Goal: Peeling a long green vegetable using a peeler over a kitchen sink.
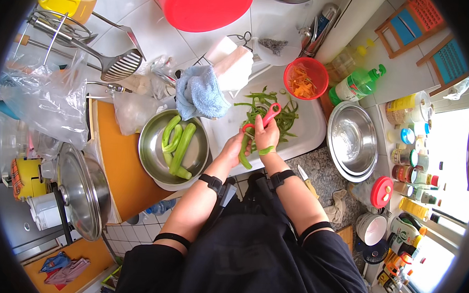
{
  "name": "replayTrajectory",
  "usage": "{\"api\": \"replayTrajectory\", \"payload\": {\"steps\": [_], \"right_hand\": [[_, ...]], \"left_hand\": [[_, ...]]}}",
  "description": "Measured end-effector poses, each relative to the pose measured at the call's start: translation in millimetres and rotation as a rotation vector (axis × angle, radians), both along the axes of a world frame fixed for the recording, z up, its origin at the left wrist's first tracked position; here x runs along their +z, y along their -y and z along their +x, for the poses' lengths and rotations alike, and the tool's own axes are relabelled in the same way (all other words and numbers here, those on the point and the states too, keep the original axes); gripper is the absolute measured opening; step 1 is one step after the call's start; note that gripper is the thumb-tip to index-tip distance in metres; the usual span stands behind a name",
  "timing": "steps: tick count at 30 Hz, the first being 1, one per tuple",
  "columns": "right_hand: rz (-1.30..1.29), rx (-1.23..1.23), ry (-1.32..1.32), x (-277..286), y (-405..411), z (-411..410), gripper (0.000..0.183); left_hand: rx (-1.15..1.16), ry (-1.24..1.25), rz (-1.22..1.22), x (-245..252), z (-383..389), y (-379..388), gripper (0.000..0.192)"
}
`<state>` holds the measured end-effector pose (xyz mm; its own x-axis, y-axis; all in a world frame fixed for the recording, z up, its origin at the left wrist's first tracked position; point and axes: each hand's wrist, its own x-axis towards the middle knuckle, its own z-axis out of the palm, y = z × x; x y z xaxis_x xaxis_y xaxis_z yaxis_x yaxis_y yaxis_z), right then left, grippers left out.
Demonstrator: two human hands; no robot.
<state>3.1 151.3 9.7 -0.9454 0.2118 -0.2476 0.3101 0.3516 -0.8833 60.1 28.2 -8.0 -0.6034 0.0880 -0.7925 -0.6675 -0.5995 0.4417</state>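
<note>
My left hand (pixel 233 148) grips a slender green gourd (pixel 244 156), perhaps a luffa, over the front of the white sink (pixel 313 128). In my right hand (pixel 267 137) is a red-handled vegetable peeler (pixel 271 113), its head up against the gourd's far end. A strip of green peel (pixel 266 150) clings to my right wrist. Beyond my hands, a heap of green peelings (pixel 287 113) lies in the sink. Left of the sink, a steel basin (pixel 147 158) holds several pale green peeled gourds (pixel 183 148).
A red strainer (pixel 305 94) with orange shreds sits at the sink's back right corner. Nested steel bowls (pixel 352 138) and a knife (pixel 307 180) are on the right counter. A blue cloth (pixel 201 92) hangs near the tap area. A lidded pan (pixel 81 191) stands far left.
</note>
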Motion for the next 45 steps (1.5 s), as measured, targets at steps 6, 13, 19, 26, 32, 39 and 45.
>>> {"api": "replayTrajectory", "payload": {"steps": [6, 13, 19, 26, 32, 39, 45], "right_hand": [[0.14, -0.018, 0.086, -13, 6, -5, 0.037], [0.212, -0.274, 0.135, -100, -78, -49, 0.043], [0.859, 0.605, 0.325, -88, -93, -55, 0.029], [1.04, 0.689, 0.205, -72, -77, -74, 0.021], [1.133, 0.802, 0.197, -86, -84, -68, 0.02], [1.057, 0.884, 0.344, -38, -55, -64, 0.02], [0.826, 0.471, 0.299, -43, -73, -67, 0.035]], "left_hand": [[-0.054, -0.092, 0.038, 0, 6, 2, 0.043], [-0.107, -0.127, 0.01, -6, 13, 34, 0.042], [-0.105, -0.042, -0.063, -24, 9, 37, 0.048], [-0.148, -0.057, -0.112, -29, 14, 37, 0.043], [-0.09, 0.025, 0.037, 2, -3, 13, 0.048], [-0.291, -0.245, 0.373, 18, -13, -7, 0.056], [-0.102, -0.015, 0.06, -7, -9, 33, 0.045]]}}
